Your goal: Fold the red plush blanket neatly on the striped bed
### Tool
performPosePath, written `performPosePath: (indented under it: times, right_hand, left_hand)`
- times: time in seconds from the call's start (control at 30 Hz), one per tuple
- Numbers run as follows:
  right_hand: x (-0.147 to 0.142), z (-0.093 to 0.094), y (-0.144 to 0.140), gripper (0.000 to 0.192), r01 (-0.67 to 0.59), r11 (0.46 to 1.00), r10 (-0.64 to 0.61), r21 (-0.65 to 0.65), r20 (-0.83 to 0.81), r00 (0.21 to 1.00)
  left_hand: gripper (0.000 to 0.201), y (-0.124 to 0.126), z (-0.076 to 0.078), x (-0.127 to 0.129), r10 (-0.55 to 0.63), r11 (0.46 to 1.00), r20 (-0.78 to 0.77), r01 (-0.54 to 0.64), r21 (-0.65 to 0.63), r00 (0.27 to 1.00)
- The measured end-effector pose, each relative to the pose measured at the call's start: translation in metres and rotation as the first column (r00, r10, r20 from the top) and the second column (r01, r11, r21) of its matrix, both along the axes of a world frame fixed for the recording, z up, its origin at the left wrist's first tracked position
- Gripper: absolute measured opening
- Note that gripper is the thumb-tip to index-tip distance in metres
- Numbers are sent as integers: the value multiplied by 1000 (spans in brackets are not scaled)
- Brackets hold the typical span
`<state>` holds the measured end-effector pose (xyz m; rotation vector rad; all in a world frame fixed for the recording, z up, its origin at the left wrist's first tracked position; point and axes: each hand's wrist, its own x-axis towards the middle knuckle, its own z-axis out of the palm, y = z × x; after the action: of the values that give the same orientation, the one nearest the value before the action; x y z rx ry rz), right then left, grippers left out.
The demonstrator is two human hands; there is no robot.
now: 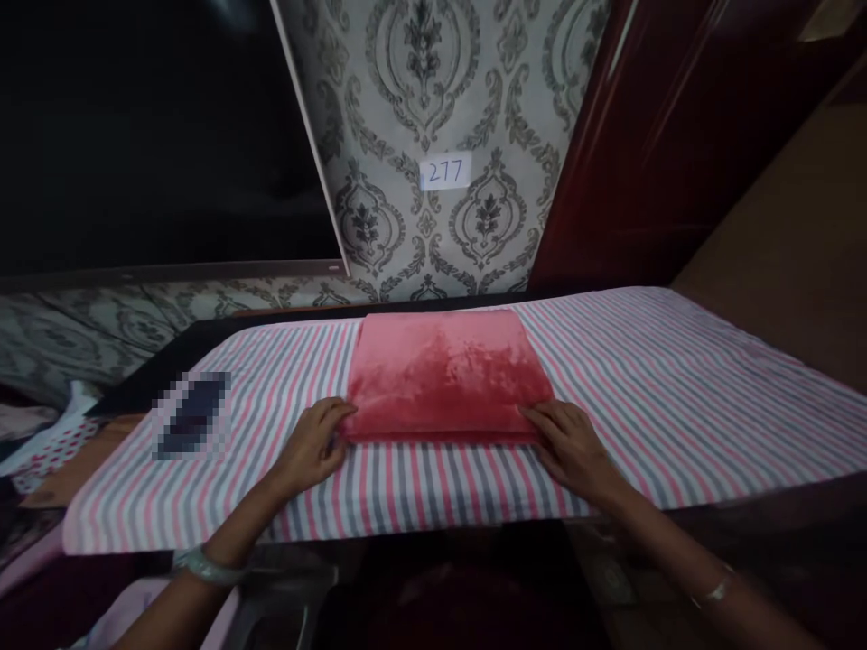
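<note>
Red plush folded cloth (443, 375), mid-desk (677, 388): my left hand (312, 444) and right hand (573, 442) lie flat, fingers spread, touching its near corners; squaring the fold, apparently.

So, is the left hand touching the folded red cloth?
Touching. The head view shows the left hand with its fingertips against the near left corner of the folded red cloth, no striped sheet visible between them.

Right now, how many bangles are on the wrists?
2: one bangle on the left wrist at lower left, one on the right wrist at lower right. More could sit further up the arms, out of frame.
</note>
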<state>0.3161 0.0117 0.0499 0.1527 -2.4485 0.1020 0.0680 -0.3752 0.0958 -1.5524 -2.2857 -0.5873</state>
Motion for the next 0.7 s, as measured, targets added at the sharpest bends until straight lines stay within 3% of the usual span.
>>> performPosePath:
  times: [0.07, 0.17, 0.27, 0.33, 0.4, 0.5, 0.6, 0.7]
  right_hand:
    - [1, 12, 0, 55, -20, 995, 17, -94, -29, 999]
    - [-19, 40, -4, 59, 85, 978, -98, -192, -61, 993]
    - [-59, 66, -16, 64, 238, 960, -230, -150, 68, 971]
    - [-83, 71, -26, 68, 346, 934, -324, -91, 194, 926]
    - [-98, 62, -36, 70, 420, 907, -390, -36, 305, 869]
    - [-102, 35, -45, 69, 465, 885, -435, 8, 370, 821]
    - [-98, 13, -47, 68, 482, 876, -457, 12, 337, 823]
    - [-98, 5, -45, 66, 478, 878, -457, 13, 316, 831]
  left_hand:
    - [37, 3, 14, -1, 38, 996, 50, -41, 74, 998]
    - [43, 34, 35, -2, 158, 983, 61, -163, 85, 986]
    - [60, 86, 48, 3, 246, 968, 23, -245, -56, 969]
    - [70, 115, 47, 8, 302, 940, -23, -302, -157, 953]
    - [75, 131, 38, 13, 360, 897, -56, -362, -254, 931]
    - [74, 131, 14, 16, 430, 837, -61, -423, -348, 901]
    - [73, 122, -7, 17, 461, 822, -73, -457, -340, 884]
    - [74, 119, -15, 17, 466, 826, -66, -461, -323, 882]
